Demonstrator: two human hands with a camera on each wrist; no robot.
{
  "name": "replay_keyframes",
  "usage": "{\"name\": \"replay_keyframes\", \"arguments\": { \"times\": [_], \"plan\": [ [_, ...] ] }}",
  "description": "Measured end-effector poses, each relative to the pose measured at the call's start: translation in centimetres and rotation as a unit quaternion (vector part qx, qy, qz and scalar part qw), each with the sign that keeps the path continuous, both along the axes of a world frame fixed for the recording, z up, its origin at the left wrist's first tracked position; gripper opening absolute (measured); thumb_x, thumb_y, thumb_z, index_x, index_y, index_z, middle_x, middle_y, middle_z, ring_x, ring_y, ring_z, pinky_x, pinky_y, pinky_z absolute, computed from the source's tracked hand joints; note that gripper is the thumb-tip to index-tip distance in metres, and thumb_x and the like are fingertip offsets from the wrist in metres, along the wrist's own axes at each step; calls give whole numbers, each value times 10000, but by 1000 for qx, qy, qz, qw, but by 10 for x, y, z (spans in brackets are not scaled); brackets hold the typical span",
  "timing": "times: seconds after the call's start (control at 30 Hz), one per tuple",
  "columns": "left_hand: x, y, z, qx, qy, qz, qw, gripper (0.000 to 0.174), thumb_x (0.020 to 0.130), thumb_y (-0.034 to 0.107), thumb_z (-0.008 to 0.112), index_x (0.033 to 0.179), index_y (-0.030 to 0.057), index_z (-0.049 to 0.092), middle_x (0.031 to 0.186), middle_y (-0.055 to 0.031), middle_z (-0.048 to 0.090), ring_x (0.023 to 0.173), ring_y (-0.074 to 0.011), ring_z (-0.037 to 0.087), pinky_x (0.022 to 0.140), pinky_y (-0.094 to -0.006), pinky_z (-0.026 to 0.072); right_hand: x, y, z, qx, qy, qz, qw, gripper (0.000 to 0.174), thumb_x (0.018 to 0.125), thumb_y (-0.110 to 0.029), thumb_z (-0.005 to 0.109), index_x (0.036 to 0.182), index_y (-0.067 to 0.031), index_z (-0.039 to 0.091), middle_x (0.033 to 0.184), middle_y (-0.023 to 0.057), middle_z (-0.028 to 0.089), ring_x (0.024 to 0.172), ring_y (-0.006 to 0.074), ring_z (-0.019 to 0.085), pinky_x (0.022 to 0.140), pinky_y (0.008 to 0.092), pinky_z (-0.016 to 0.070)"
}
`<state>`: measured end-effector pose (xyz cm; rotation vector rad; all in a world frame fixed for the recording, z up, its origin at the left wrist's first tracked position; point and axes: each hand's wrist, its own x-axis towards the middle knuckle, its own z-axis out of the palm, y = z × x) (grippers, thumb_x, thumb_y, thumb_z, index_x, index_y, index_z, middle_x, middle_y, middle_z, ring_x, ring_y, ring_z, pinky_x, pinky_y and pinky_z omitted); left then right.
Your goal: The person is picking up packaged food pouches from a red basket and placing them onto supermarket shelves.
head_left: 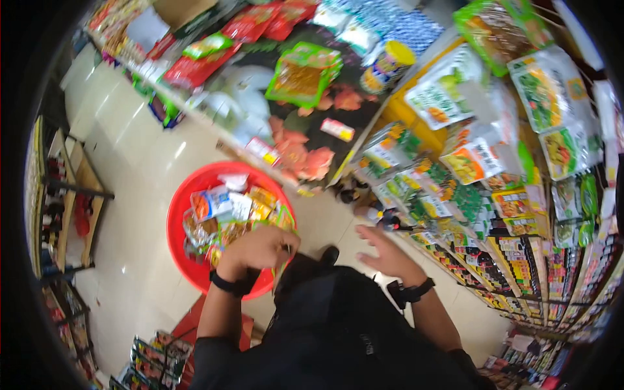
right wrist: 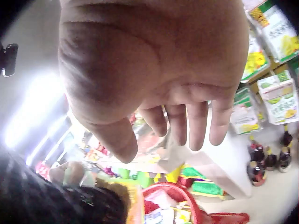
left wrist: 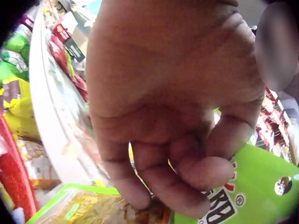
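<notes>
My left hand [head_left: 263, 248] is over the near edge of the red basket [head_left: 174, 224]. In the left wrist view its curled fingers [left wrist: 187, 179] grip a green-edged food packet [left wrist: 252, 186], whose clear part shows yellow-brown contents; the thumb is partly hidden. Part of this packet [right wrist: 134, 200] appears low in the right wrist view. Several colourful packets [head_left: 240, 207] lie inside the basket. To the right, my right hand [head_left: 389, 255] is held up with nothing in it, its fingers [right wrist: 197, 123] extended and spread.
Ahead stands a display table [head_left: 305, 123] with a green packet [head_left: 300, 75], a yellow tin [head_left: 398, 55] and red bags. Hanging packets [head_left: 471, 159] line a rack at the right. Bottles [right wrist: 256, 170] stand on the floor beside the table. Shelves [head_left: 81, 182] are at the left.
</notes>
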<state>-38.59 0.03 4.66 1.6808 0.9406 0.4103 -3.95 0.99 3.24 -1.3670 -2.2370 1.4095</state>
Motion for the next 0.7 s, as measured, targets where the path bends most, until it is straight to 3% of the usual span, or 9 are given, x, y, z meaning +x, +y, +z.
{"name": "replay_keyframes", "arguments": {
  "times": [0.13, 0.2, 0.27, 0.37, 0.43, 0.53, 0.57, 0.6, 0.7],
  "plan": [
    [53, 16, 22, 2, -108, -142, 984, 120, 704, 1, 553, 806, 17, 615, 763, -141, 624, 757, -288, 626, 692, -376, 475, -25, 12, 40, 155, 45, 128, 978, 776, 773, -258, 788, 1400, 9, 416, 1384, 200, 466, 1294, 375, 445, 1091, 420, 370],
    [81, 21, 41, -3, -151, -182, 972, 107, 714, -5, 541, 798, 10, 605, 758, -121, 616, 759, -277, 615, 700, -361, 473, -21, 16, 50, 203, 96, 154, 962, 685, 768, -262, 787, 1332, -2, 498, 1325, 204, 523, 1222, 378, 508, 1039, 434, 412],
    [107, 25, 64, 8, -193, -195, 962, 117, 724, -14, 526, 818, 6, 593, 769, -113, 604, 762, -245, 600, 704, -339, 464, -3, 17, 59, 97, 78, 133, 983, 524, 779, -273, 784, 1195, -8, 607, 1160, 200, 624, 1078, 364, 598, 932, 436, 467],
    [138, 32, 61, 14, -186, -190, 964, 264, 753, -37, 510, 996, 5, 604, 930, -98, 623, 921, -189, 599, 824, -303, 460, 33, 8, 55, 91, 105, 75, 987, 383, 797, -289, 784, 1064, -38, 672, 969, 172, 676, 917, 363, 647, 801, 414, 498],
    [155, 29, 58, -38, -182, -135, 973, 378, 807, -59, 521, 1176, 5, 569, 1082, -74, 613, 1026, -165, 578, 902, -298, 444, 60, 3, 51, 108, 110, 49, 987, 374, 807, -285, 782, 1069, -43, 669, 963, 165, 675, 898, 357, 649, 783, 407, 502],
    [175, 28, 74, -82, -279, -28, 956, 349, 972, 55, 487, 1321, 28, 488, 1108, -50, 579, 1023, -131, 553, 885, -267, 437, 94, -3, 52, 160, 150, -47, 974, 365, 823, -248, 794, 1086, -29, 668, 960, 155, 683, 882, 305, 665, 769, 376, 507],
    [186, 29, 76, -34, -288, 32, 957, 341, 999, 120, 476, 1330, 41, 494, 1128, -59, 585, 1064, -145, 544, 938, -281, 420, 100, -8, 63, 140, 193, -103, 966, 375, 831, -220, 798, 1121, -22, 667, 953, 130, 691, 875, 227, 664, 766, 342, 504],
    [188, 29, 86, -89, -301, 47, 948, 407, 1024, 284, 469, 1335, 21, 491, 1219, -83, 577, 1139, -165, 533, 993, -315, 405, 107, -5, 57, 131, 223, -142, 955, 364, 848, -185, 783, 1150, -19, 665, 944, 85, 697, 854, 150, 633, 761, 316, 505],
    [208, 34, 69, -139, -409, 19, 902, 600, 1004, 485, 428, 1370, 11, 456, 1281, -104, 567, 1183, -202, 534, 1025, -351, 395, 124, 1, 56, 152, 315, -201, 915, 330, 867, -142, 761, 1161, -30, 664, 920, 16, 683, 781, 75, 581, 682, 269, 489]
  ]
}}
